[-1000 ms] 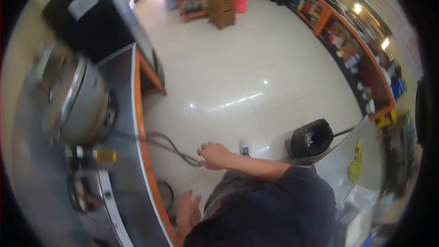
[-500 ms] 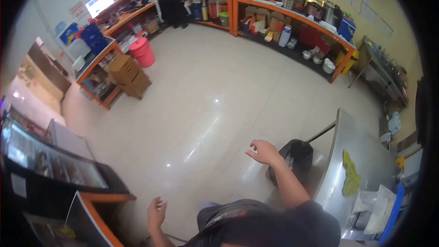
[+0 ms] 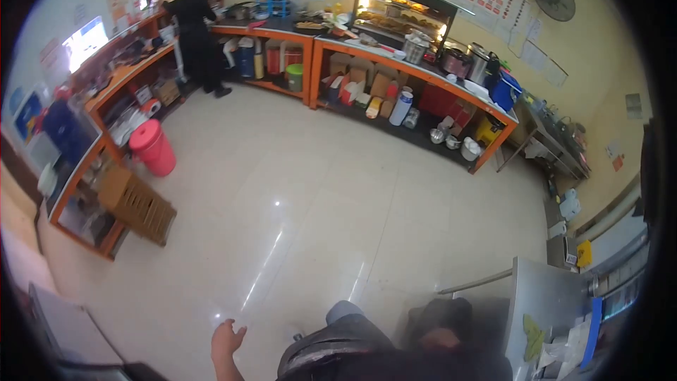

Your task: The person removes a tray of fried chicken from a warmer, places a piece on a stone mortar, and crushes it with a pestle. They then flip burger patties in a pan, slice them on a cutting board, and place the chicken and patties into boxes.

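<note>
My left hand [image 3: 228, 339] is low in the head view, left of my body, over the pale tiled floor. Its thumb stands apart from the fingers and nothing is in it. A dark, blurred patch of skin of my right arm [image 3: 438, 339] shows at the bottom, against my dark shirt and a black bin [image 3: 448, 316]; the fingers of that hand cannot be made out. Right of it, a green cloth [image 3: 532, 339] lies on a steel table [image 3: 543, 289].
A person in black [image 3: 194, 35] stands at the far left counter. A red bucket [image 3: 153, 148] and a brown slatted stand [image 3: 137, 201] are on the left. Orange-framed counters [image 3: 310, 70] line the back, with a lit food display [image 3: 402, 17]. A steel sink table [image 3: 546, 137] stands right.
The view has tipped up and moved forward across the room. My right hand, earlier visible with curved fingers above the floor, has dropped back toward my body. My left hand remains low.
</note>
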